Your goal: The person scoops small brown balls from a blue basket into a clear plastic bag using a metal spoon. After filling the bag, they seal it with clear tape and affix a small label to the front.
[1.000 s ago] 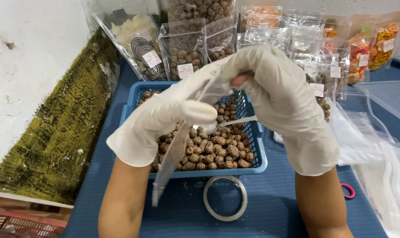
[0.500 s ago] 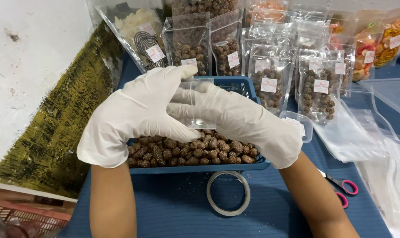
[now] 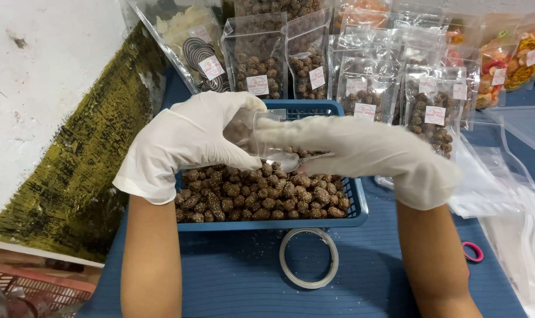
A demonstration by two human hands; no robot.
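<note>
Both my hands wear white gloves and hover over a blue plastic basket filled with brown sesame-coated snack balls. My left hand grips a clear plastic pouch held low over the basket. My right hand reaches across from the right, its fingers at the pouch's mouth, with a small metal spoon under them just above the snacks.
A clear tape ring lies on the blue mat in front of the basket. Filled, labelled snack pouches stand behind it. Empty clear bags pile at the right, beside pink-handled scissors. A mossy white wall runs along the left.
The pouch, held upright and high a second ago, has come down close over the basket. Both hands lowered with it, and my right hand has stretched leftward to its mouth.
</note>
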